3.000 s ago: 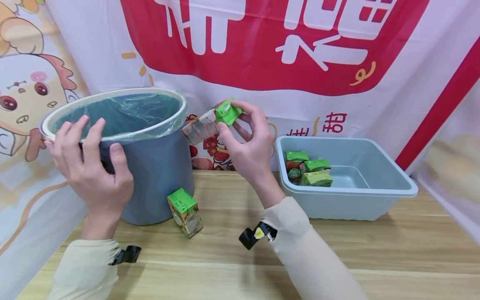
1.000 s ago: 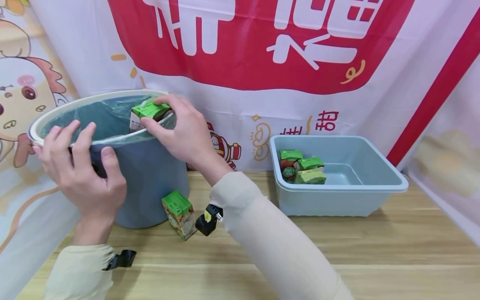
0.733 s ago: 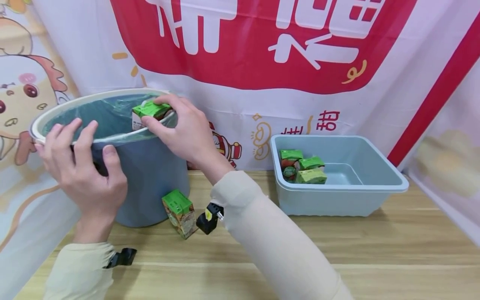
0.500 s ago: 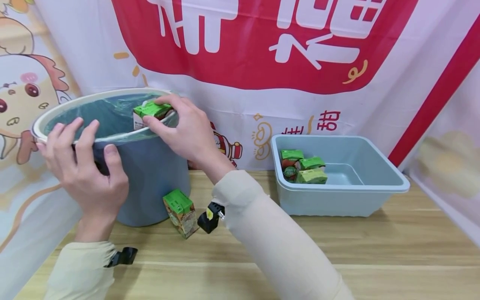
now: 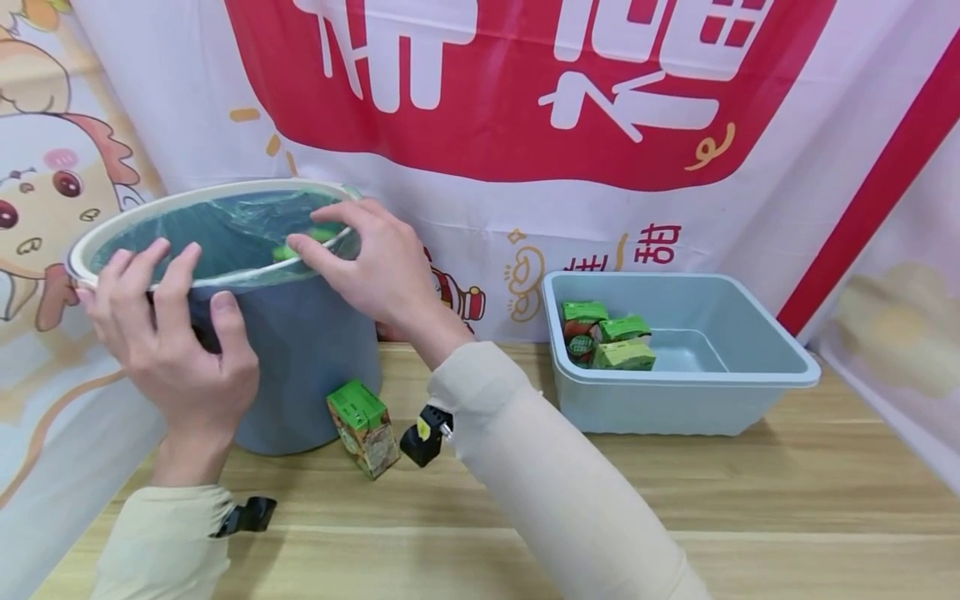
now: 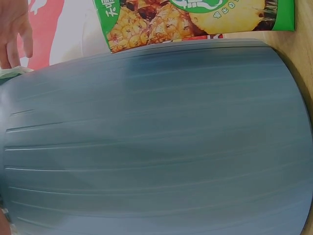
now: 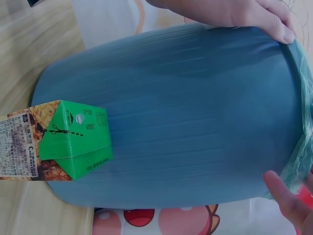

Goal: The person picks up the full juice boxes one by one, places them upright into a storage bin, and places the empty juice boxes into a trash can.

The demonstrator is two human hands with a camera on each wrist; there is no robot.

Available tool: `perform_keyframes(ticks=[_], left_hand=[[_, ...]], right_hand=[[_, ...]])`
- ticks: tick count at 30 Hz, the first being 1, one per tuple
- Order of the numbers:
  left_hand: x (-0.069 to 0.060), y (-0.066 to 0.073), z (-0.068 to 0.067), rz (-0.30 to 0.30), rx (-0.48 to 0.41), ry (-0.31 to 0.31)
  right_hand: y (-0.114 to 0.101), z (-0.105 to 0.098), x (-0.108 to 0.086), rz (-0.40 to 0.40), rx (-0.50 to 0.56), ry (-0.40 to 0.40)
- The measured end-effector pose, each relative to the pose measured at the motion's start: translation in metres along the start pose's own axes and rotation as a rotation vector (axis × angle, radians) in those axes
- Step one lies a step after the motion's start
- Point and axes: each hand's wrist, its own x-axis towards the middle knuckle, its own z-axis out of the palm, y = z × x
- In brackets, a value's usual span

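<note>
In the head view my left hand point(image 5: 176, 350) grips the rim of a blue-grey trash bin point(image 5: 307, 358), fingers over the rim and thumb outside. The bin has a white rim and a thin green liner point(image 5: 247, 217). At the opposite side of the rim is my right hand point(image 5: 382, 267), thumb and fingers spread apart. A blurred green-topped drink carton point(image 5: 285, 252) drops inside the bin beneath those fingers, mostly hidden by the rim. Another green-topped carton point(image 5: 363, 425) stands on the table against the bin's front; pineapple pictures show on it in the left wrist view.
A light blue plastic tub point(image 5: 682, 408) stands to the right, with several small green-topped cartons point(image 5: 622, 354) at its left end. Behind everything hangs a printed red and white cloth point(image 5: 465, 158). The table point(image 5: 360, 550) has a wood-grain top.
My right hand moved left with the carton from beside the bin to over its opening, then let go; the carton has dropped below the rim. My left hand has stayed on the rim.
</note>
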Motion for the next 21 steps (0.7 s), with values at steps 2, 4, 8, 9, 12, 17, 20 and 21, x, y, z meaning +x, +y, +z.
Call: perform_keyframes(ticks=[2,4,8,9,12,17,20,21], left_hand=[[0.0,-0.001,0.0,0.001,0.0,0.001],[0.0,-0.001,0.001,0.0,0.0,0.003],[0.0,0.0,0.001,-0.003,0.0,0.012],[0.0,0.001,0.001,-0.002,0.0,0.012],[0.001,0.004,0.0,-0.003,-0.001,0.008],[0.002,0.01,-0.002,-0.009,-0.003,-0.002],[0.001,0.011,-0.003,-0.013,0.0,-0.01],[0.001,0.012,-0.003,-0.016,-0.001,-0.012]], right_hand=[[0.001,0.0,0.0,-0.001,0.002,-0.003],[0.002,0.001,-0.001,-0.003,0.011,-0.005],[0.003,0.002,-0.002,-0.016,0.054,-0.025],[0.004,0.002,-0.003,-0.022,0.065,-0.032],[0.007,0.0,-0.004,-0.046,0.104,-0.057],[0.014,-0.004,-0.008,-0.07,0.207,-0.104],[0.018,-0.008,-0.013,-0.071,0.275,-0.106],[0.02,-0.008,-0.014,-0.073,0.296,-0.098]])
